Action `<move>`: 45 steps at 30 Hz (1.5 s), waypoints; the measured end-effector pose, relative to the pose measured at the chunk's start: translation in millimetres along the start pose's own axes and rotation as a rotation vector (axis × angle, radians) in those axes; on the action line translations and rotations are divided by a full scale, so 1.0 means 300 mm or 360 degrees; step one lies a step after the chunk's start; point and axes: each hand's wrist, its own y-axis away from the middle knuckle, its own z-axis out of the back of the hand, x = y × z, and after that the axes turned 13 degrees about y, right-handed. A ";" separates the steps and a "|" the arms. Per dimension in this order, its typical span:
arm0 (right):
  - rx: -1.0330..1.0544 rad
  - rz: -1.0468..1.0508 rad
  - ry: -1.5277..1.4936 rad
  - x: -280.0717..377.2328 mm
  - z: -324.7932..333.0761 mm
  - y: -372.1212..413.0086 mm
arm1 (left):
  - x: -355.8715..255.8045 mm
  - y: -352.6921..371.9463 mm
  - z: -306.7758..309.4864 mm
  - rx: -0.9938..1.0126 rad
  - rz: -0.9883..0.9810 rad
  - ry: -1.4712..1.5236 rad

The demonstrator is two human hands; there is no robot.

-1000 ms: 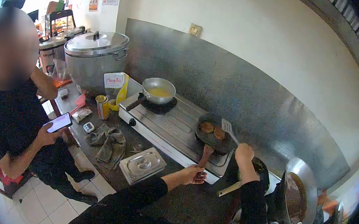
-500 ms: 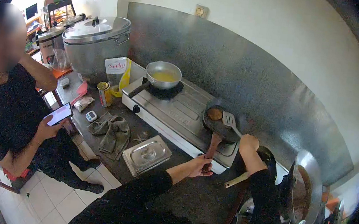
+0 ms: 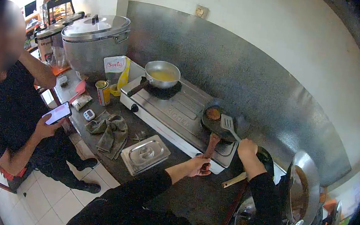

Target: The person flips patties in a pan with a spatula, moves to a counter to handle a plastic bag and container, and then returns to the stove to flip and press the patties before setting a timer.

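Observation:
My left hand [image 3: 198,165] is wrapped round the brown handle of a dark frying pan [image 3: 219,130] on the right burner of the gas stove [image 3: 180,112]. Inside the pan, toward its far side, lies a round browned patty [image 3: 213,113]. My right hand [image 3: 247,148] grips a slotted spatula [image 3: 227,123], its pale blade over the pan just right of the patty. A saucepan [image 3: 162,80] with yellow liquid sits on the left burner, its dark handle pointing toward the front left.
On the counter stand a lidded steel container [image 3: 145,155], a crumpled grey cloth [image 3: 109,132], a timer [image 3: 89,114], a can [image 3: 102,93] and a Sovia pouch [image 3: 116,70]. A large lidded pot [image 3: 93,45] stands behind. At left, a person [image 3: 7,106] holds a phone [image 3: 57,113]. More pans [image 3: 303,189] are at right.
The view has shifted slightly, moving the whole scene a little to the left. My hands keep their grips on the pan handle and spatula, and the blade stays beside the patty.

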 end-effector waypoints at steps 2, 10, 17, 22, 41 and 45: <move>-0.0040 0.0107 0.0053 -0.019 0.046 0.071 | 0.007 -0.002 0.003 0.0016 0.0002 -0.0012; 0.0015 -0.0053 -0.0133 -0.060 0.096 0.085 | 0.004 0.005 -0.024 -0.0079 -0.0046 -0.0137; -0.0539 -0.0057 -0.0234 0.004 0.250 0.042 | 0.011 -0.012 -0.011 -0.0083 -0.0043 -0.0185; -0.0476 0.0125 0.0056 0.133 0.293 -0.003 | 0.004 -0.001 -0.010 -0.0047 -0.0040 -0.0130; -0.0475 -0.0076 -0.0290 -0.002 0.193 0.049 | 0.004 0.004 -0.011 -0.0055 -0.0061 -0.0105; -0.0363 0.0024 -0.0298 0.069 0.112 0.004 | 0.003 -0.008 0.003 -0.0030 -0.0026 -0.0030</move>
